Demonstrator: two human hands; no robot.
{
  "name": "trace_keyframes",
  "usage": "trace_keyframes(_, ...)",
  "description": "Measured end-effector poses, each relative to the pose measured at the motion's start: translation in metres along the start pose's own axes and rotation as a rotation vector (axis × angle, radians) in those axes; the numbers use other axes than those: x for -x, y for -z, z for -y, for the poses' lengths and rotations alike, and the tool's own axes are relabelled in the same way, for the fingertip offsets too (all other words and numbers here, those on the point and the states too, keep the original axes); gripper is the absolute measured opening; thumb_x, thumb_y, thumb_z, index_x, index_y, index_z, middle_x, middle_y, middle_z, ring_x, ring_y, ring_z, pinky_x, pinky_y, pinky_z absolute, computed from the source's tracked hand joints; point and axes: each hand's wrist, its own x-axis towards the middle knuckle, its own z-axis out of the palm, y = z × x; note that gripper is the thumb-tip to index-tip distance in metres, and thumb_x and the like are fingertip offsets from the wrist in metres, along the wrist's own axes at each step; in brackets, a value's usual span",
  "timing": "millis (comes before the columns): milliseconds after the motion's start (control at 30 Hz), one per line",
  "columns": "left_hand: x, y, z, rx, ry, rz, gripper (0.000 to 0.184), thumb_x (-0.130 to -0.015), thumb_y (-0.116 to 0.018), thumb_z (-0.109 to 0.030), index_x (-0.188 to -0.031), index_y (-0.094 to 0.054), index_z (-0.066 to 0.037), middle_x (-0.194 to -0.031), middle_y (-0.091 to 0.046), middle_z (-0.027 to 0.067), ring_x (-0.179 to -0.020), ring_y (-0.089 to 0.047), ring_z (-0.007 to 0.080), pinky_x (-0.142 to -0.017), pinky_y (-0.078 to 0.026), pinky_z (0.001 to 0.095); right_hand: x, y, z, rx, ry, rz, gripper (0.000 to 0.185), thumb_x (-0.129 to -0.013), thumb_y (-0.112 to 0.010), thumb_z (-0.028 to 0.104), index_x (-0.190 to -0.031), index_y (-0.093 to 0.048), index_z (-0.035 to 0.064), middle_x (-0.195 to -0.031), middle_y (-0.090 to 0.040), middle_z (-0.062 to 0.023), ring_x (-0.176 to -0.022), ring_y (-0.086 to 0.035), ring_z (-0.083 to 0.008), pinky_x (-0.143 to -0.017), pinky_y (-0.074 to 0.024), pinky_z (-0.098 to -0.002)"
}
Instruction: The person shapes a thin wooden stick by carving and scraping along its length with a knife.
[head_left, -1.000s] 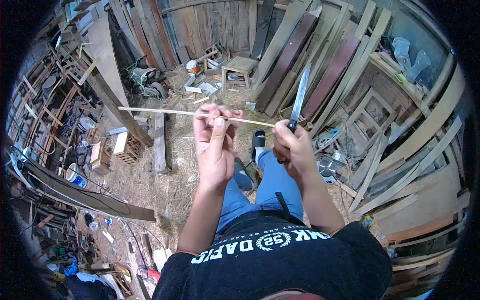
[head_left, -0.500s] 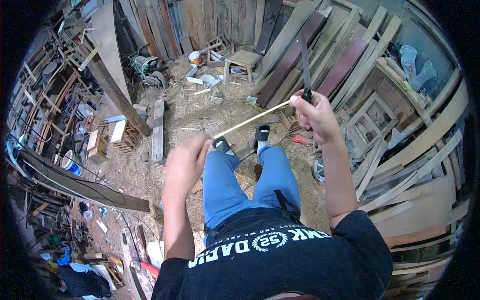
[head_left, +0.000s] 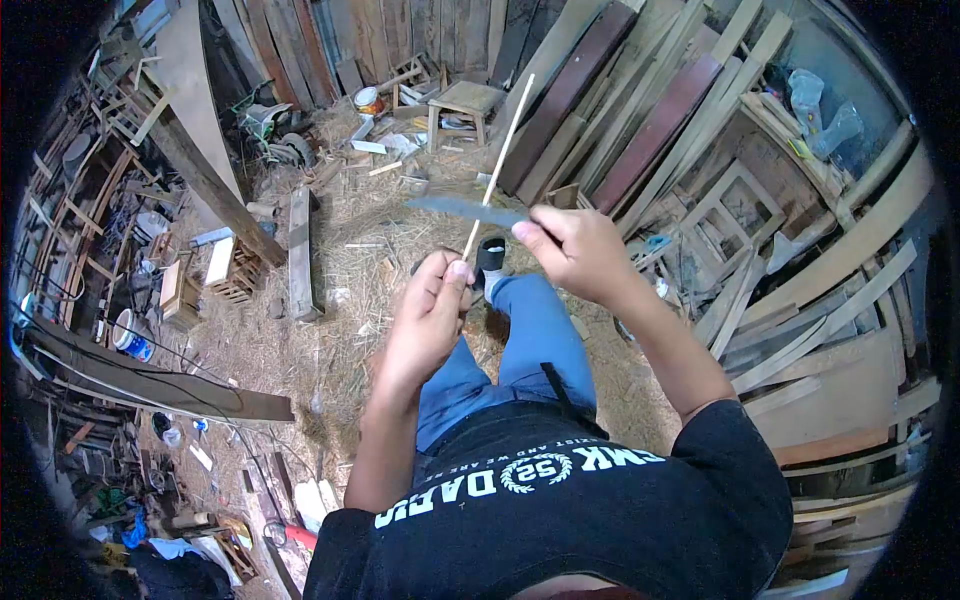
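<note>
My left hand [head_left: 432, 310] is closed around the lower end of a thin pale wooden stick [head_left: 512, 135], which points up and slightly right, away from me. In my right hand [head_left: 575, 250] is a knife [head_left: 465, 209], its handle mostly hidden in the fist. The dark blade points left and crosses the stick a little above my left hand. Blade and stick appear to touch, though the exact contact is too small to make out.
Straw and shavings cover the floor. A small wooden stool [head_left: 466, 97] stands ahead, and long boards [head_left: 660, 130] lean at the right. A wooden post [head_left: 215, 190] and a thick beam [head_left: 302, 255] are to the left. A horizontal plank [head_left: 160, 378] juts in at lower left.
The stick has swung from lying across between both hands to pointing upward in my left hand. The knife has turned from upright to pointing left, with its blade now across the stick.
</note>
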Motion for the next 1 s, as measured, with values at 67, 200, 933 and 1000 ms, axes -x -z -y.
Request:
trace_keyframes(67, -0.001, -0.003, 0.002, 0.024, -0.015, 0.001, 0.024, -0.109, -0.048, -0.019, -0.093, -0.059, -0.006, -0.069, -0.045, -0.0060, -0.061, -0.038, 0.0026, -0.055, -0.031, 0.0220, 0.003, -0.005, 0.004, 0.074, 0.120, 0.024, 0.045, -0.096, -0.061, 0.045, -0.075, -0.060, 0.0057, -0.067, -0.062, -0.0203, -0.065, -0.063, -0.0428, -0.057, -0.0466, -0.0502)
trace_keyframes(200, 0.000, -0.006, 0.011, -0.023, -0.088, 0.008, 0.024, -0.109, -0.048, -0.019, -0.095, -0.062, -0.005, -0.068, -0.044, -0.0063, -0.060, -0.038, 0.0030, -0.055, -0.031, 0.0220, 0.004, -0.012, 0.000, 0.097, 0.280, -0.030, 0.047, -0.095, -0.062, 0.047, -0.071, -0.060, 0.0070, -0.064, -0.061, -0.0180, -0.060, -0.062, -0.0411, -0.054, -0.0464, -0.0498)
trace_keyframes(933, 0.016, -0.001, 0.007, -0.398, -0.206, -0.054, 0.023, -0.107, -0.050, -0.018, -0.092, -0.059, -0.003, -0.072, -0.050, 0.0018, -0.069, -0.047, 0.0093, -0.063, -0.041, 0.0263, -0.002, -0.005, -0.031, 0.187, 0.434, -0.029, 0.046, -0.098, -0.062, 0.043, -0.074, -0.066, 0.0033, -0.061, -0.058, -0.0147, -0.051, -0.054, -0.0250, -0.053, -0.0434, -0.0381)
trace_keyframes(1000, 0.014, 0.007, 0.010, -0.396, -0.156, -0.081, 0.024, -0.107, -0.049, -0.019, -0.093, -0.060, -0.003, -0.072, -0.050, 0.0022, -0.068, -0.048, 0.0085, -0.063, -0.041, 0.0259, -0.024, -0.001, -0.061, 0.095, 0.188, -0.105, 0.051, -0.098, -0.059, 0.049, -0.076, -0.067, 0.0035, -0.065, -0.061, -0.0161, -0.059, -0.060, -0.0312, -0.057, -0.0464, -0.0419)
